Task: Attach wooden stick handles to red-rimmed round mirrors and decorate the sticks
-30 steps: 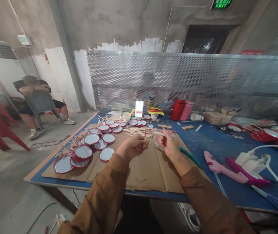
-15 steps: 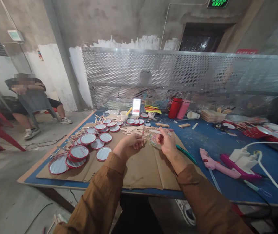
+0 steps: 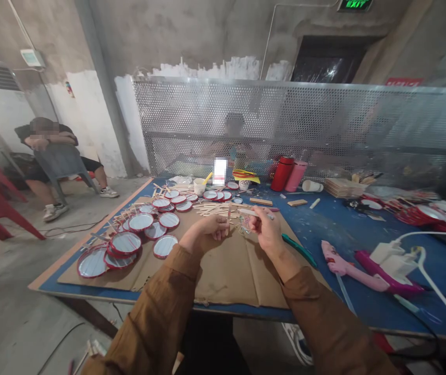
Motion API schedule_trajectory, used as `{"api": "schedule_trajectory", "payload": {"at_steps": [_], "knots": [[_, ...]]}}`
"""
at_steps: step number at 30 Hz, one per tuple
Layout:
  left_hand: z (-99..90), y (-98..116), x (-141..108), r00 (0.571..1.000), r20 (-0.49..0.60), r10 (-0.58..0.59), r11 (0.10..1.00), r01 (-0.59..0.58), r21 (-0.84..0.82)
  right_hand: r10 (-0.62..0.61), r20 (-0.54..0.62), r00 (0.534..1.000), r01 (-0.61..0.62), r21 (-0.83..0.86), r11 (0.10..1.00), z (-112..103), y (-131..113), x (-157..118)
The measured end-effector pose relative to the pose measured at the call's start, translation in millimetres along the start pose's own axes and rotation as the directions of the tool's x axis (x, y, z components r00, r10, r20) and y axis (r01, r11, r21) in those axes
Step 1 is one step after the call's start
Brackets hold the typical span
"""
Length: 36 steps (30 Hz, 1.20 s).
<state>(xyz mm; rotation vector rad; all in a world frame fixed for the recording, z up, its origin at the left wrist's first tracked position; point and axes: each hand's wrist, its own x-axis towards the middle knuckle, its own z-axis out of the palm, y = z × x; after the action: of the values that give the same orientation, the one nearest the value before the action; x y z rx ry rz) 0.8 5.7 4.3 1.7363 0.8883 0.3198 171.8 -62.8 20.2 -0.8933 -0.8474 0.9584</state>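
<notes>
My left hand (image 3: 209, 229) is closed, pinching a craft stick (image 3: 229, 213) upright above the cardboard sheet (image 3: 226, 278). Just to the right, my right hand (image 3: 267, 227) grips a white marker (image 3: 248, 212), its end pointing left toward the stick; the two look slightly apart. Behind and between both hands lie several loose craft sticks (image 3: 211, 209) and a small tangle of coloured bits (image 3: 242, 226). Left of my left hand, several round, red-rimmed discs (image 3: 140, 222) with sticks attached overlap on the cardboard; the nearest single disc (image 3: 165, 246) lies by my sleeve.
A pink glue gun (image 3: 350, 271) and white plugs (image 3: 395, 260) lie at right, near a teal tool (image 3: 299, 249). Red bottle (image 3: 281, 174), pink bottle (image 3: 296, 176) and paper cup (image 3: 199, 185) stand at the back before a perforated metal screen (image 3: 191, 120). A person (image 3: 57, 146) sits at left.
The view has shifted slightly. My right hand and the marker have turned a little, while my left hand keeps the stick in nearly the same place.
</notes>
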Motion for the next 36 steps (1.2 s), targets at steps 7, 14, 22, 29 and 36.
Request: {"api": "schedule_trajectory", "payload": {"at_steps": [7, 14, 22, 29, 36], "knots": [[1.6, 0.7, 0.0, 1.0, 0.0, -0.011, 1.0, 0.011, 0.003, 0.019, 0.008, 1.0, -0.019, -0.042, 0.999, 2.4, -3.4, -2.8], [-0.1, -0.5, -0.4, 0.999, 0.04, 0.01, 1.0, -0.01, 0.001, -0.003, 0.028, 1.0, 0.004, -0.043, 0.999, 2.5, -2.9, -4.0], [0.6, -2.4, 0.2, 1.0, 0.023, 0.021, 0.999, -0.022, 0.024, 0.025, 0.044, 0.999, -0.023, -0.056, 0.998, 2.9, -2.8, -5.4], [2.3, -0.7, -1.1, 1.0, 0.024, 0.012, 1.0, -0.013, 0.017, 0.025, 0.06, 0.998, -0.021, -0.068, 0.997, 2.6, -1.3, -5.6], [3.4, 3.2, -2.7, 1.0, 0.01, -0.008, 1.0, 0.008, 0.012, 0.045, 0.089, 0.995, -0.039, -0.067, 0.997, 1.6, -1.0, -5.4]]}}
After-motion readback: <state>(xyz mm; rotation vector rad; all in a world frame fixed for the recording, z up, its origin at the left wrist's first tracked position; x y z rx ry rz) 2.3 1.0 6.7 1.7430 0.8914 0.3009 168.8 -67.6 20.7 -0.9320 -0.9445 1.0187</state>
